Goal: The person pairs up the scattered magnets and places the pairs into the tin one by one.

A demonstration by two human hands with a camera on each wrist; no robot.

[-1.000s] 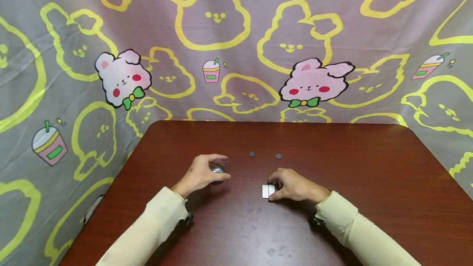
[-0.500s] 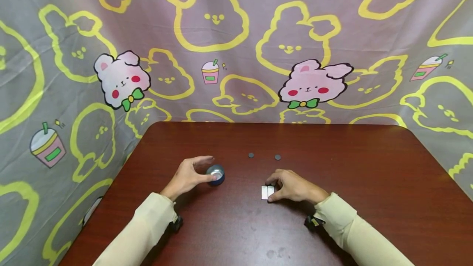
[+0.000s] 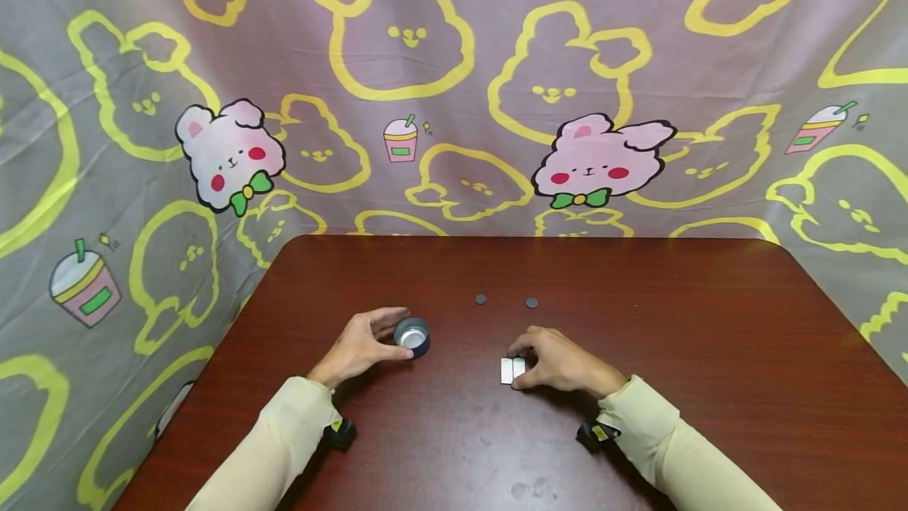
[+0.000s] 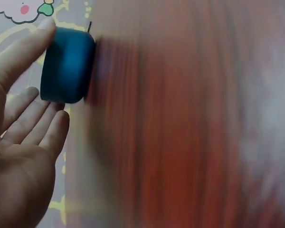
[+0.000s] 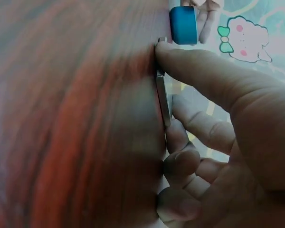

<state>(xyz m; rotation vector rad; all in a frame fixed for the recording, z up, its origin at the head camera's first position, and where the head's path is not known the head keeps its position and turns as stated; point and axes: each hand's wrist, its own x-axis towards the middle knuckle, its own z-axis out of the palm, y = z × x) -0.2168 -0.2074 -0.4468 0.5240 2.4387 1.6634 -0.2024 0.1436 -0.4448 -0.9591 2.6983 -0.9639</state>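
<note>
My left hand (image 3: 358, 347) is by a small round tin (image 3: 411, 337), dark blue outside with a silvery inside, its mouth facing up. Thumb and fingers lie apart around its left side. In the left wrist view the thumb tip meets the edge of the tin (image 4: 69, 66), with other fingers spread below. My right hand (image 3: 563, 361) pinches the right one of two thin white rectangular tiles (image 3: 507, 371), lying side by side on the table, between thumb and fingers. In the right wrist view the thumb (image 5: 194, 64) presses on a tile's edge; the fingers partly hide the thin pieces.
Two small dark grey discs (image 3: 481, 300) lie beyond the hands on the reddish-brown wooden table (image 3: 674, 314). A curtain (image 3: 454, 46) printed with cartoon rabbits hangs behind the table and along its left side.
The left hand has drawn back leftward from around the tin, and its fingers have since come a little closer to it. The tin and the right hand with the tiles hardly moved.
</note>
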